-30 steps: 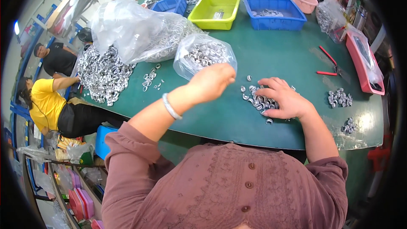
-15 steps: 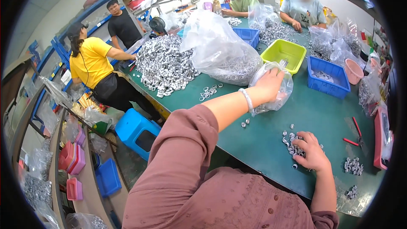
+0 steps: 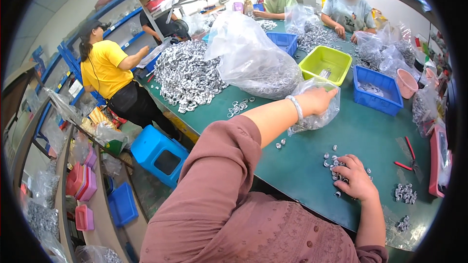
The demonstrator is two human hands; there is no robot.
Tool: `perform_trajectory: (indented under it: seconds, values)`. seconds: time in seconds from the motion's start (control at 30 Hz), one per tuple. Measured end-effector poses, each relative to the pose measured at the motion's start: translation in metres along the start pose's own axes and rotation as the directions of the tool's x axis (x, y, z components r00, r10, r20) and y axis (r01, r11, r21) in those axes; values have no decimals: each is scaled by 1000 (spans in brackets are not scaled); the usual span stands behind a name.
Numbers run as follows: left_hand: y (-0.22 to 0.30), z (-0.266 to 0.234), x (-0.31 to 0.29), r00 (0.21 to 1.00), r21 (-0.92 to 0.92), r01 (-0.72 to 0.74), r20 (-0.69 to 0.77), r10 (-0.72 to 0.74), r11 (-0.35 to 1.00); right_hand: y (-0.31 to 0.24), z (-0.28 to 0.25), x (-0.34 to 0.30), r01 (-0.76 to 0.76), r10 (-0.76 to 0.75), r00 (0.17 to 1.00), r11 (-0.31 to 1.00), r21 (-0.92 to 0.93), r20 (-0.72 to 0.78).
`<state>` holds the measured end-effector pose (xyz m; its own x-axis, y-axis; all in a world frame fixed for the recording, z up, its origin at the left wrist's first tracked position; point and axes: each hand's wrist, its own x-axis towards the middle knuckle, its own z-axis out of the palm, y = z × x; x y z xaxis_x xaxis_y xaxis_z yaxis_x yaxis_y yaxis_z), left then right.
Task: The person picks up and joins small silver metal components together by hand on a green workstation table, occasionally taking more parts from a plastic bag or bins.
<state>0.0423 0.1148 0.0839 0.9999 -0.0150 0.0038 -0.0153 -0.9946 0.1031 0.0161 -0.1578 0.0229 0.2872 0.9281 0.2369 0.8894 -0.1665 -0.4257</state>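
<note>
My left hand [image 3: 317,101] is stretched out at the mouth of a small clear plastic bag [image 3: 325,119]. Its fingertips are mostly hidden, so their grip is unclear. Small shiny metal pieces show through the bag's side. Nearer to me, my right hand [image 3: 356,178] lies over a loose cluster of small curved metal pieces [image 3: 335,163], its fingers apart and touching some of them. A few more metal pieces [image 3: 280,143] lie to the left, in front of the bag.
Behind the bag stand a yellow-green bin [image 3: 317,58] and a blue bin [image 3: 375,104]. A large bag [image 3: 258,68] and a heap of metal pieces [image 3: 187,75] occupy the left. Red-handled pliers [image 3: 409,156] lie right. A blue stool [image 3: 158,156] and co-workers surround the table.
My left hand has shifted right and slightly down at the bag, whose upper film has changed shape. My right hand has barely moved. The co-worker in yellow has drawn an arm back.
</note>
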Motion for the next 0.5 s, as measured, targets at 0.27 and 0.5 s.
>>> perform_trajectory:
  seconds: [0.27, 0.5]
  values:
    - [24, -24, -28, 876, -20, -183, -458, 154, 983, 1, -1, -1, -5, 5, 999, 1000, -8, -31]
    - [76, 44, -81, 879, -245, -473, -201, 433, 846, 3, -6, -1, -5, 6, 998, 1000, 2, -67]
